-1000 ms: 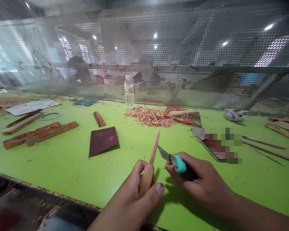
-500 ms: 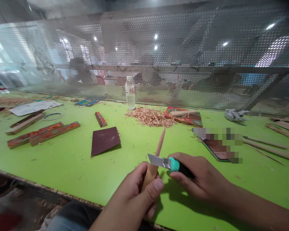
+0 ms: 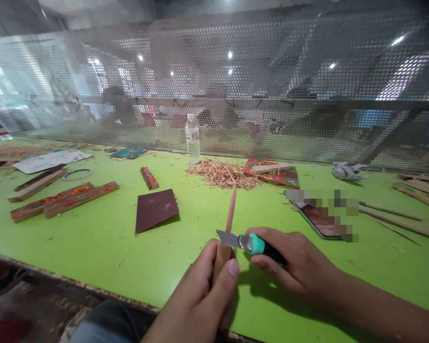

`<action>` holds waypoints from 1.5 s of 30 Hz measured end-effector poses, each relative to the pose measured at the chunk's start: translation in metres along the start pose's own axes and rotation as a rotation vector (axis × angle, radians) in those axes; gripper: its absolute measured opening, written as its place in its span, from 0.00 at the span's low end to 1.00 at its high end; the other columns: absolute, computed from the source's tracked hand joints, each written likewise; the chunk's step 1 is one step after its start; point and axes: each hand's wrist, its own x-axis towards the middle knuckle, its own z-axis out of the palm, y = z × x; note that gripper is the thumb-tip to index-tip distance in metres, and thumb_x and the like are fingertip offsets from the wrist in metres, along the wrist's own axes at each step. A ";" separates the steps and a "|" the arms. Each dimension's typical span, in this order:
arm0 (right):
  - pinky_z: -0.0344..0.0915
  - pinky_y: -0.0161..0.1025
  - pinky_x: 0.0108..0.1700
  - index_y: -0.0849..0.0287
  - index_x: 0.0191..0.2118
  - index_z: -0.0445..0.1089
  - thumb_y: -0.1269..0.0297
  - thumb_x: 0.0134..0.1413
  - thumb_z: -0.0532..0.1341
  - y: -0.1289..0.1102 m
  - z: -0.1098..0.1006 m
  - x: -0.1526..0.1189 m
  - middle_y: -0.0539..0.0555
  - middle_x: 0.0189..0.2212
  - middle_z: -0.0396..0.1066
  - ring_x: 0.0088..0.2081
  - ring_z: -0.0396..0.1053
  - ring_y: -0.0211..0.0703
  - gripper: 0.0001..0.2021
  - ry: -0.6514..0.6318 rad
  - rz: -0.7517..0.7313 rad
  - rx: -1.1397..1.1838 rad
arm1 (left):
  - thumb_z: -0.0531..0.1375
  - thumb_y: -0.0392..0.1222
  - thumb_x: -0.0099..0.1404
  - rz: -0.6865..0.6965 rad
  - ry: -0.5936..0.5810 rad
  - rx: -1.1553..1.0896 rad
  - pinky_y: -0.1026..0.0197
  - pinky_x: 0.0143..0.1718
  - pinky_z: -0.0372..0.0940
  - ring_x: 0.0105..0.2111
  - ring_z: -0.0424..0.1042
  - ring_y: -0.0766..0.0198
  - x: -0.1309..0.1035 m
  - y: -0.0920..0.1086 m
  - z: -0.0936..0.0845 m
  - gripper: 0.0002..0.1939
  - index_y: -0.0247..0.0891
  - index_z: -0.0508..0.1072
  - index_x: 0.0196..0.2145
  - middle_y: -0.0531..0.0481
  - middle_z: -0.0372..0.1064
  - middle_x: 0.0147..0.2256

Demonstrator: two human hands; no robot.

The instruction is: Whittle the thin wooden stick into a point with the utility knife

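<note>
My left hand (image 3: 203,290) is closed round the thick lower part of a tapered wooden stick (image 3: 230,212), whose thin end points away from me over the table. In my right hand (image 3: 293,262) is a utility knife (image 3: 259,244) with a teal and black handle. Its blade (image 3: 230,238) lies across the stick just above my left fingers, edge and contact partly hard to make out. Beyond the stick's tip is a heap of wood shavings (image 3: 221,173). Left of my hands lies a dark brown sheet of sandpaper (image 3: 157,209).
A water bottle (image 3: 193,140) stands behind the shavings, before a perforated metal screen (image 3: 157,90). A phone (image 3: 318,219) and thin sticks (image 3: 400,219) lie right. Painted wood strips (image 3: 80,197) lie left. A painted board (image 3: 286,177) is at the back. People sit beyond the screen.
The stick's tip has swung slightly left and stands more upright. My left thumb has shifted a little up and left. The knife has moved slightly left with its blade still across the stick.
</note>
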 end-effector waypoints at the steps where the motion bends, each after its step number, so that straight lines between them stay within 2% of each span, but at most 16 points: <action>1: 0.65 0.38 0.29 0.57 0.51 0.72 0.44 0.82 0.49 0.000 0.000 0.000 0.52 0.30 0.81 0.26 0.77 0.44 0.23 0.015 0.024 0.005 | 0.62 0.67 0.74 -0.018 -0.012 -0.010 0.63 0.33 0.63 0.32 0.65 0.61 0.000 0.001 0.000 0.27 0.43 0.74 0.56 0.55 0.65 0.31; 3: 0.62 0.37 0.27 0.55 0.49 0.72 0.45 0.82 0.48 0.000 -0.001 -0.001 0.50 0.28 0.77 0.24 0.72 0.43 0.22 0.044 0.075 0.015 | 0.62 0.68 0.74 -0.033 -0.049 -0.049 0.64 0.29 0.60 0.28 0.59 0.65 0.000 0.002 0.001 0.26 0.42 0.73 0.52 0.58 0.60 0.30; 6: 0.60 0.37 0.26 0.54 0.48 0.71 0.47 0.83 0.49 0.000 -0.002 -0.001 0.47 0.26 0.73 0.22 0.67 0.41 0.20 0.070 0.125 0.025 | 0.62 0.66 0.75 -0.033 -0.133 -0.137 0.65 0.27 0.57 0.24 0.57 0.70 0.003 0.001 0.001 0.24 0.41 0.72 0.49 0.60 0.60 0.29; 11: 0.63 0.36 0.27 0.54 0.52 0.70 0.47 0.82 0.51 0.000 -0.004 0.000 0.47 0.28 0.74 0.23 0.68 0.40 0.18 0.082 0.155 0.032 | 0.58 0.63 0.79 -0.018 -0.193 -0.095 0.65 0.24 0.52 0.21 0.56 0.72 0.006 0.000 -0.001 0.23 0.38 0.74 0.45 0.59 0.63 0.26; 13: 0.63 0.36 0.27 0.54 0.54 0.70 0.47 0.81 0.52 0.000 -0.006 -0.002 0.46 0.27 0.73 0.22 0.68 0.40 0.17 0.087 0.166 0.025 | 0.58 0.64 0.78 -0.023 -0.150 -0.105 0.65 0.26 0.54 0.23 0.57 0.72 0.006 -0.004 -0.001 0.25 0.39 0.74 0.52 0.54 0.70 0.33; 16: 0.62 0.36 0.25 0.54 0.56 0.69 0.49 0.80 0.55 0.002 -0.008 -0.004 0.45 0.25 0.73 0.21 0.68 0.41 0.16 0.110 0.183 -0.003 | 0.58 0.66 0.77 0.025 -0.082 -0.083 0.64 0.28 0.56 0.26 0.60 0.70 0.005 -0.013 -0.002 0.32 0.46 0.57 0.68 0.45 0.77 0.50; 18: 0.64 0.37 0.26 0.55 0.60 0.67 0.52 0.78 0.56 0.005 -0.007 -0.004 0.47 0.27 0.75 0.21 0.69 0.42 0.16 0.145 0.204 -0.029 | 0.55 0.68 0.78 0.077 -0.090 -0.026 0.63 0.28 0.59 0.26 0.63 0.68 0.004 -0.016 -0.005 0.29 0.47 0.57 0.62 0.43 0.79 0.50; 20: 0.65 0.38 0.27 0.55 0.64 0.65 0.56 0.77 0.56 0.008 -0.005 -0.004 0.50 0.32 0.79 0.23 0.72 0.43 0.18 0.186 0.231 -0.055 | 0.58 0.68 0.76 0.115 -0.021 0.057 0.63 0.28 0.59 0.27 0.63 0.66 0.003 -0.012 -0.012 0.26 0.45 0.63 0.55 0.45 0.81 0.45; 22: 0.67 0.40 0.28 0.56 0.68 0.61 0.58 0.75 0.57 0.011 -0.003 -0.003 0.54 0.37 0.82 0.25 0.74 0.45 0.21 0.215 0.258 -0.076 | 0.65 0.63 0.73 0.128 0.139 0.138 0.63 0.29 0.61 0.27 0.65 0.64 0.001 -0.001 -0.021 0.21 0.43 0.73 0.49 0.51 0.78 0.35; 25: 0.69 0.42 0.31 0.56 0.69 0.60 0.58 0.74 0.59 0.015 -0.004 -0.002 0.56 0.40 0.82 0.27 0.77 0.48 0.23 0.226 0.282 -0.096 | 0.70 0.59 0.68 0.176 0.384 0.207 0.64 0.25 0.57 0.24 0.63 0.64 -0.002 0.018 -0.035 0.18 0.42 0.80 0.43 0.52 0.78 0.30; 28: 0.71 0.43 0.33 0.56 0.68 0.62 0.56 0.75 0.58 0.019 -0.007 -0.002 0.59 0.42 0.82 0.31 0.79 0.50 0.21 0.219 0.299 -0.103 | 0.75 0.59 0.63 0.193 0.443 0.135 0.65 0.23 0.50 0.22 0.57 0.67 -0.003 0.026 -0.044 0.20 0.40 0.82 0.39 0.54 0.74 0.26; 34: 0.69 0.40 0.30 0.57 0.66 0.65 0.53 0.76 0.57 0.023 -0.007 -0.002 0.56 0.38 0.82 0.26 0.75 0.46 0.21 0.134 0.292 -0.076 | 0.80 0.58 0.57 0.262 0.367 -0.169 0.68 0.23 0.52 0.23 0.55 0.72 0.004 0.016 -0.050 0.21 0.36 0.85 0.31 0.56 0.66 0.27; 37: 0.70 0.40 0.30 0.57 0.66 0.65 0.52 0.78 0.55 0.021 -0.004 -0.001 0.55 0.37 0.82 0.27 0.76 0.46 0.21 0.099 0.276 -0.050 | 0.81 0.60 0.55 0.201 0.352 -0.354 0.69 0.30 0.66 0.28 0.67 0.68 0.005 0.013 -0.048 0.23 0.38 0.83 0.32 0.55 0.72 0.27; 40: 0.75 0.42 0.37 0.57 0.67 0.65 0.53 0.79 0.53 0.019 -0.003 -0.001 0.58 0.43 0.83 0.35 0.81 0.49 0.21 0.070 0.250 -0.025 | 0.76 0.60 0.62 0.116 0.212 -0.501 0.60 0.36 0.77 0.38 0.81 0.56 0.006 0.013 -0.042 0.21 0.39 0.80 0.35 0.46 0.82 0.36; 43: 0.76 0.44 0.41 0.58 0.67 0.67 0.56 0.79 0.53 0.016 -0.003 -0.001 0.60 0.46 0.83 0.39 0.82 0.51 0.20 0.050 0.231 -0.018 | 0.73 0.56 0.67 0.047 0.084 -0.611 0.60 0.36 0.78 0.37 0.86 0.52 0.008 0.011 -0.035 0.19 0.40 0.74 0.37 0.44 0.85 0.34; 45: 0.77 0.45 0.41 0.59 0.66 0.68 0.58 0.78 0.53 0.016 -0.003 0.000 0.61 0.45 0.83 0.39 0.82 0.51 0.20 0.043 0.220 -0.022 | 0.73 0.57 0.67 0.049 0.089 -0.562 0.62 0.32 0.76 0.31 0.85 0.56 0.010 0.008 -0.033 0.20 0.41 0.71 0.38 0.50 0.82 0.30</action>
